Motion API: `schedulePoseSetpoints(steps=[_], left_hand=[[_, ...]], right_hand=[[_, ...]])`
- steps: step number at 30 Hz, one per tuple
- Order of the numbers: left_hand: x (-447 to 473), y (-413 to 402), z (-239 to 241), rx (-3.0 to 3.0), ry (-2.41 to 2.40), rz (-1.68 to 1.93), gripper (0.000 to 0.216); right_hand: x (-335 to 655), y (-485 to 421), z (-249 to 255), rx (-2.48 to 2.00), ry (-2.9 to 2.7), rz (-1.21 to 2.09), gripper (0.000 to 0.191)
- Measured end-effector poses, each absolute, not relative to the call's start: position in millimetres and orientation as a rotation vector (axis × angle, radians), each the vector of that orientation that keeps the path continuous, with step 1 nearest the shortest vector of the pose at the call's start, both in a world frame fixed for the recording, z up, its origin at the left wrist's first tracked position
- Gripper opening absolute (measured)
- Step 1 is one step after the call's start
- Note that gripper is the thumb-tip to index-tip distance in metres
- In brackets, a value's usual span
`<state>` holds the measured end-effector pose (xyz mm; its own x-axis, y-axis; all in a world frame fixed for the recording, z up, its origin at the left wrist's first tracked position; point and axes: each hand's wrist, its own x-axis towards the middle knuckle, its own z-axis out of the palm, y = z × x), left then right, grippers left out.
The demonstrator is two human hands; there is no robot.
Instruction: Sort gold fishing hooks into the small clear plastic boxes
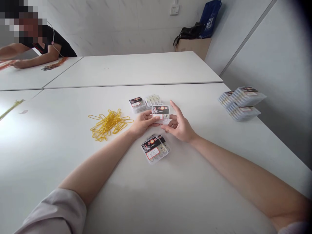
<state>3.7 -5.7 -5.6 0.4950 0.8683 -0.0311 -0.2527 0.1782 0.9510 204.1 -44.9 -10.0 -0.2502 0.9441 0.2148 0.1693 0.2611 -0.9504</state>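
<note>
A small clear plastic box with a black and red label (161,112) is held above the white table (207,136) between both hands. My left hand (142,123) pinches its left edge with thumb and fingers. My right hand (179,125) touches its right side, index finger raised, other fingers curled under the box. Just below the hands lies a short stack of the same labelled boxes (154,148). Behind the held box sit another stack with a label (137,104) and a clear box without one (152,99).
A heap of yellow rubber bands (109,123) lies left of the hands. Piles of more boxes (241,102) stand near the table's right edge. Another person (36,42) leans over the far left table. A cardboard box with bags (195,40) is by the back wall.
</note>
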Motion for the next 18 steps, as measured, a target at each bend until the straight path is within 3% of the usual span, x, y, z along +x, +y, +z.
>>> schedulePoseSetpoints(steps=[5,18], left_hand=[[4.0,-7.0,-6.3,1.167,0.624,0.89,0.05],[4.0,-9.7,-5.4,1.243,0.609,0.893,0.054]], right_hand=[[201.6,-46.3,-12.1,-1.104,-1.703,0.948,0.088],[203.9,-44.0,-13.7,-1.136,-1.656,0.916,0.084]])
